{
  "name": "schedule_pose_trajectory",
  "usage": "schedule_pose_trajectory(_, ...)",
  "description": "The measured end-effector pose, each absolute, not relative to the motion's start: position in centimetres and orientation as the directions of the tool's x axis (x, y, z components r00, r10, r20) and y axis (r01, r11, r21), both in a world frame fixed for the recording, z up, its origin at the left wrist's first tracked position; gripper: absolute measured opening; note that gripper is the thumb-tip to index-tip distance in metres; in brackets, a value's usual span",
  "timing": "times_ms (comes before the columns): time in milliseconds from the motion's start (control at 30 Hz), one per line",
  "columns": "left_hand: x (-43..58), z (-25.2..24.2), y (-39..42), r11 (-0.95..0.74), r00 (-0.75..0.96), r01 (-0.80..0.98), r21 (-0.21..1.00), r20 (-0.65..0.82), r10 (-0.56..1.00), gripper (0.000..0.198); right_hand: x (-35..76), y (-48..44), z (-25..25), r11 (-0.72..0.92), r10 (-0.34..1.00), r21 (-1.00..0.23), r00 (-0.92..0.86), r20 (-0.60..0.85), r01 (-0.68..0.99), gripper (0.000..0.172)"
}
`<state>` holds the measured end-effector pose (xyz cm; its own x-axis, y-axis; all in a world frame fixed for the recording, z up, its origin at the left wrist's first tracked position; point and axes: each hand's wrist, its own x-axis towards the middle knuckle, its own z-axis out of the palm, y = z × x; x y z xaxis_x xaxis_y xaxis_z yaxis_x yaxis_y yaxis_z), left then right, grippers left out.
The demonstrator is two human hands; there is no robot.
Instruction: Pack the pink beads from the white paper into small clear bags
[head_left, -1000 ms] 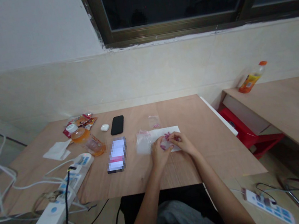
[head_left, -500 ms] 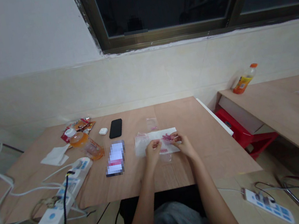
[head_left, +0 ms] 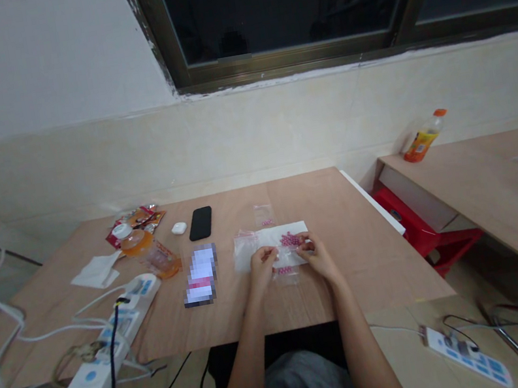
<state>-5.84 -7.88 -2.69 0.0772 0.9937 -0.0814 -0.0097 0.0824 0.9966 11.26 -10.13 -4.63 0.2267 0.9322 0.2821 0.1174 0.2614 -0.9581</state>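
Observation:
My left hand and my right hand are both pinched on the top corners of a small clear zip bag that has pink beads in it. The bag hangs between the hands just above the wooden table. Behind it lies a white paper sheet with a small heap of pink beads. Empty clear bags lie to the left of the sheet, and another small bag lies farther back.
Left of the hands lie a lit phone, a black phone, a white earbud case, an orange drink bottle, a tissue and a power strip with cables. A second table on the right carries a bottle.
The hands have drawn slightly toward me and spread the small bag between them. The beads now sit lower in the bag. The camera barely shifted.

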Motion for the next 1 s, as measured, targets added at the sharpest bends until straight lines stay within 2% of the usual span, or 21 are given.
schedule_pose_trajectory(167, -5.6, -2.6, -8.1, 0.076, 0.075, -0.035, 0.996, -0.073, 0.994, 0.026, 11.2, -10.1, -4.8, 0.258, 0.928, -0.961, 0.253, 0.275, 0.096, 0.025)
schedule_pose_trajectory(367, -5.3, -2.5, -8.5, 0.178, 0.102, -0.058, 0.982, -0.172, 0.980, 0.031, 10.9, -10.1, -4.6, 0.290, 0.908, -0.955, 0.299, 0.295, 0.060, 0.021)
schedule_pose_trajectory(667, -5.4, -2.3, -8.4, 0.157, 0.153, -0.053, 0.986, -0.147, 0.977, 0.026, 10.4, -10.5, -3.9, 0.260, 0.933, -0.965, 0.261, 0.246, -0.019, 0.038)
schedule_pose_trajectory(833, -5.0, -2.2, -8.7, 0.173, 0.077, -0.044, 0.984, -0.169, 0.983, 0.027, 10.4, -10.7, -3.7, 0.262, 0.933, -0.965, 0.253, 0.254, 0.002, 0.039)
schedule_pose_trajectory(933, -4.8, -2.2, -8.5, 0.156, 0.145, -0.012, 0.988, -0.153, 0.978, 0.032, 10.3, -10.8, -3.6, 0.256, 0.937, -0.966, 0.239, 0.255, 0.026, 0.040)
schedule_pose_trajectory(1000, -4.7, -2.2, -8.3, 0.089, 0.210, 0.010, 0.996, -0.089, 0.974, 0.031, 10.2, -11.0, -3.5, 0.252, 0.943, -0.967, 0.217, 0.250, 0.021, 0.040)
